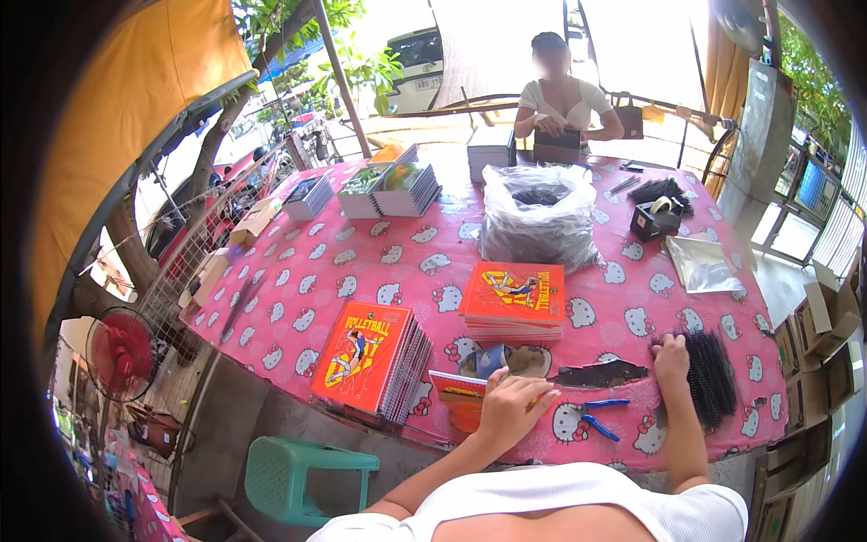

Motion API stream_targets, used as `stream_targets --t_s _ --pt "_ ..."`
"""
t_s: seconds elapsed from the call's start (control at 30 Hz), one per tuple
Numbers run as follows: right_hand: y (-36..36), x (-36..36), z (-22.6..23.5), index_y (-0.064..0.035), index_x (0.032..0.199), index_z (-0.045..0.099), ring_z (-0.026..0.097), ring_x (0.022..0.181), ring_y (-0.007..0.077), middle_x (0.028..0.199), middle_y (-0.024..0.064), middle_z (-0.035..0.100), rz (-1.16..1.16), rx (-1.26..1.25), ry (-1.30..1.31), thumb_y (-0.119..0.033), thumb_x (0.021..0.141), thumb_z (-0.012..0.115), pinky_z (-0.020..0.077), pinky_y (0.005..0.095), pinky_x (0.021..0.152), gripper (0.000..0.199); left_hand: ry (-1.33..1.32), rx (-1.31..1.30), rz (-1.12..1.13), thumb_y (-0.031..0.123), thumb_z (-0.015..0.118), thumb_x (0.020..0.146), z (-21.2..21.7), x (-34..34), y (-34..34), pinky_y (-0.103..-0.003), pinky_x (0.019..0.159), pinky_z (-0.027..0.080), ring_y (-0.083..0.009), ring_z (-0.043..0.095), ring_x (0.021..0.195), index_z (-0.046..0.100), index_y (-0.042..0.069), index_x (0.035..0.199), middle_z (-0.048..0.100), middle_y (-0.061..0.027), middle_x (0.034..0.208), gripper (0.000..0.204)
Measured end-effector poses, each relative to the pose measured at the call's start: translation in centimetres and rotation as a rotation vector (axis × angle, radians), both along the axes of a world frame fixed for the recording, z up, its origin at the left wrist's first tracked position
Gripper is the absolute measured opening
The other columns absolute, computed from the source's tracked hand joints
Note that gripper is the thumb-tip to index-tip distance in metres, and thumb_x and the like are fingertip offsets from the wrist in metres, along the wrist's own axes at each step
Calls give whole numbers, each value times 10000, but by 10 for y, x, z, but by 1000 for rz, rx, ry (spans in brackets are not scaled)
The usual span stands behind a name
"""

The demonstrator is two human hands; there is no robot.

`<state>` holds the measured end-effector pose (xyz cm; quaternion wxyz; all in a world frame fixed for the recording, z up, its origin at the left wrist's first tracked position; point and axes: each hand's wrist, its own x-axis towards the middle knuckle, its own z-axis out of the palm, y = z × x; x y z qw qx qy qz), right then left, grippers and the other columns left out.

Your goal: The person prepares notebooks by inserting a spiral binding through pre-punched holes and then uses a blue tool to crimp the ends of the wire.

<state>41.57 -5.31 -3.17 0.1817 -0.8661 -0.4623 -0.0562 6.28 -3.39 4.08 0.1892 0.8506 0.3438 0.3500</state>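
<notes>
My left hand [513, 406] is closed on an orange-covered notebook [459, 385], tilted up on its edge near the front of the table. My right hand [670, 358], fingers bent, grips at the left edge of a heap of black binding coils [712, 379]; a single coil in it is hard to make out. Blue-handled pliers [598, 419] lie between my hands. Left of the held notebook rises a stack of spiral-bound orange notebooks [361, 357]. Beyond it sits another orange stack [513, 298], without visible coils. A roll of tape [529, 361] lies just behind my left hand.
A clear plastic bag [537, 217] of black coils stands mid-table, near a black tape dispenser [656, 217]. Notebook stacks [390, 190] line the far side. A person [567, 104] sits opposite, hands on a dark notebook. A green stool [302, 474] stands at left, cardboard boxes [817, 343] at right.
</notes>
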Motion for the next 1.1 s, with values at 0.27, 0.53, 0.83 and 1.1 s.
stream_targets --t_s 0.27,0.53,0.83,1.1 --pt "-30 -120 75 -16 1346 452 607 682 107 779 120 674 720 -111 1259 -47 800 678 496 269 636 592 -189 146 39 236 730 754 -2 3 3 -338 792 376 -153 600 731 726 119 839 665 6 767 145" --pt "-44 -170 70 -103 1484 -6 593 635 105 752 81 644 899 -184 1279 -94 876 617 486 261 595 871 -156 167 52 234 726 749 -2 5 4 -319 758 399 -168 606 732 720 128 838 670 -13 782 139" --pt "-21 -152 97 -13 881 718 564 654 98 741 57 630 771 257 968 -115 799 699 451 248 559 132 -152 157 10 228 723 757 9 -2 -1 -312 750 390 -161 610 768 717 127 856 668 -1 814 141" --pt "-18 -168 101 -41 914 706 565 620 83 725 51 620 655 142 901 -166 761 710 464 233 571 198 -197 79 35 199 752 727 6 0 -1 -310 756 386 -169 616 718 702 104 835 674 -7 772 153"
